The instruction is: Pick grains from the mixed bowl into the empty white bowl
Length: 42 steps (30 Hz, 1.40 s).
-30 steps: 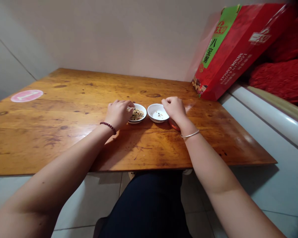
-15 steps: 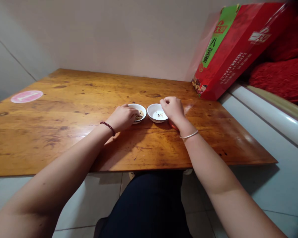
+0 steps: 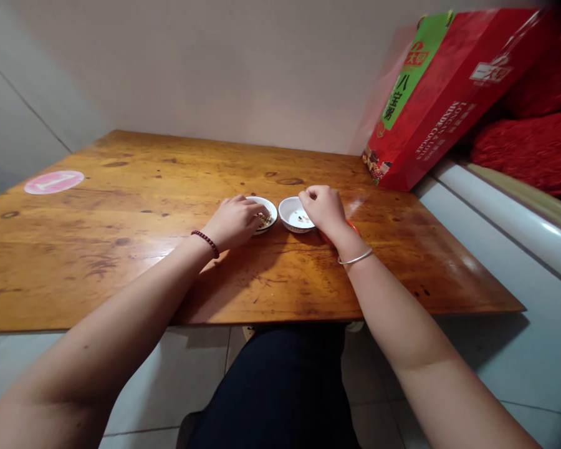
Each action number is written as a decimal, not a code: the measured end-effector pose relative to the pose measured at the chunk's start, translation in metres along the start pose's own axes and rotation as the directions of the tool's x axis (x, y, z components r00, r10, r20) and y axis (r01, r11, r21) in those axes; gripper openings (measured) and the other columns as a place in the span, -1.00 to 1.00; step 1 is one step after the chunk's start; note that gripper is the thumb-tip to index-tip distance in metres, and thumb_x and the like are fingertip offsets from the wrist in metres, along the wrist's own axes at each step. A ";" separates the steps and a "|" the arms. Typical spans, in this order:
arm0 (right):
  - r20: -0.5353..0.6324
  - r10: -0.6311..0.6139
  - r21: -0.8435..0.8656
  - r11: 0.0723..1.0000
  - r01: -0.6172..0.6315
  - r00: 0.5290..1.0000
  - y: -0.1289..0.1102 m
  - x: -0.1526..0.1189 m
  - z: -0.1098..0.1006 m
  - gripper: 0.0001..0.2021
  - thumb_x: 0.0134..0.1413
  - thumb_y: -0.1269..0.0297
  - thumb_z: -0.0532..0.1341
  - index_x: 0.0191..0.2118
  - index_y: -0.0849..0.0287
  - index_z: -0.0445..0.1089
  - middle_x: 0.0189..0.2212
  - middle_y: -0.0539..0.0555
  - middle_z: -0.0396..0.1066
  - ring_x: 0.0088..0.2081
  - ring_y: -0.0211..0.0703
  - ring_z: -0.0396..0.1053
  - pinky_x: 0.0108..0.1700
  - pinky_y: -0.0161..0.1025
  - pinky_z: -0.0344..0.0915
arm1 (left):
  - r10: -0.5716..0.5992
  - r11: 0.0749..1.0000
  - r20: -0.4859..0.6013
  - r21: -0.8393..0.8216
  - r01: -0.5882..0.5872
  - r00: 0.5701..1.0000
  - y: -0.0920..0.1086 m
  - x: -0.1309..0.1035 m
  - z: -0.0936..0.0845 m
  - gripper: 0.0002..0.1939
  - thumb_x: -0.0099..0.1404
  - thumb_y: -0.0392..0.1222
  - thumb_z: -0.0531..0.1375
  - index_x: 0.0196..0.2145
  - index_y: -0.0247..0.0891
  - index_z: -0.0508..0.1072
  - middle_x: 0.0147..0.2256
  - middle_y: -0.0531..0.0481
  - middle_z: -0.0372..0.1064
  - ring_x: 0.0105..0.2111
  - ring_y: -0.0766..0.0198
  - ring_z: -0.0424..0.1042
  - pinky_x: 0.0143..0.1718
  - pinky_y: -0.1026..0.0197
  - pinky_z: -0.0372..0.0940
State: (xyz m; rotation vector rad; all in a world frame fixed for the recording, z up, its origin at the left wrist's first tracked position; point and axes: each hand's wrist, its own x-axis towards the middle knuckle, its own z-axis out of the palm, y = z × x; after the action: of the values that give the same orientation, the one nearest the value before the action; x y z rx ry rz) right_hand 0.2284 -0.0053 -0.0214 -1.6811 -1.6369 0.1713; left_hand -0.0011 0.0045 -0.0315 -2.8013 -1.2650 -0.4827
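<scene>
Two small white bowls with dark rims stand side by side on the wooden table. My left hand (image 3: 236, 221) reaches over the left bowl (image 3: 272, 209), its bent fingertips down at the small beans or grains (image 3: 264, 219) inside; whether they pinch any is hidden. The right bowl (image 3: 290, 215) has a few small pale and dark pieces (image 3: 301, 218) in it. Over that bowl's right edge is my right hand (image 3: 325, 209), its fingers curled together, and what they hold, if anything, is too small to see. Under the right wrist an orange-red object (image 3: 353, 227) shows in part.
A tall red carton (image 3: 453, 93) leans at the back right, beside red fabric (image 3: 533, 149). A pink oval sticker (image 3: 55, 182) is on the left of the wooden table (image 3: 168, 181). A wall rises behind the table.
The whole view has shifted slightly. More of the orange-red object shows beside my right wrist. Both hands stay at their bowls, with only small finger movements.
</scene>
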 end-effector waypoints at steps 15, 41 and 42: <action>0.007 0.003 -0.020 1.000 -0.002 1.000 -0.002 -0.002 0.001 -0.68 0.09 0.19 0.14 -0.64 0.12 0.26 -0.64 -0.04 0.22 -0.51 -0.25 0.11 -0.38 -0.22 -0.07 | -0.004 1.000 -0.014 0.021 0.004 1.000 0.001 0.001 0.004 -0.65 0.33 -0.28 0.00 -0.11 -0.28 0.56 -0.13 -0.18 0.53 -0.06 -0.04 0.43 -0.01 -0.03 0.31; 0.067 0.000 0.241 0.970 -0.016 0.998 -0.003 0.001 0.007 -0.70 0.07 0.23 0.13 -0.65 0.13 0.27 -0.68 -0.06 0.20 -0.53 -0.26 0.17 -0.42 -0.27 0.00 | -0.245 0.948 -0.045 -0.221 0.229 0.969 0.002 0.003 -0.001 -0.75 0.31 -0.14 0.21 -0.14 -0.17 0.65 -0.19 -0.05 0.62 -0.25 0.10 0.56 -0.18 0.16 0.35; 0.064 -0.024 0.268 0.963 0.006 0.998 -0.003 0.000 0.007 -0.70 0.07 0.25 0.13 -0.65 0.12 0.25 -0.68 -0.07 0.19 -0.53 -0.26 0.16 -0.42 -0.27 0.01 | -0.242 0.947 -0.056 -0.234 0.222 0.969 0.002 0.002 -0.001 -0.75 0.32 -0.12 0.21 -0.14 -0.15 0.65 -0.19 -0.04 0.62 -0.26 0.11 0.56 -0.18 0.17 0.35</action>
State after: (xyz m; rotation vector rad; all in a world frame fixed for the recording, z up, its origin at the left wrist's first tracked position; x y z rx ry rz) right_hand 0.2216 -0.0025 -0.0241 -1.4701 -1.5949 0.4271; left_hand 0.0016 0.0047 -0.0294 -2.7809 -1.6273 -0.7955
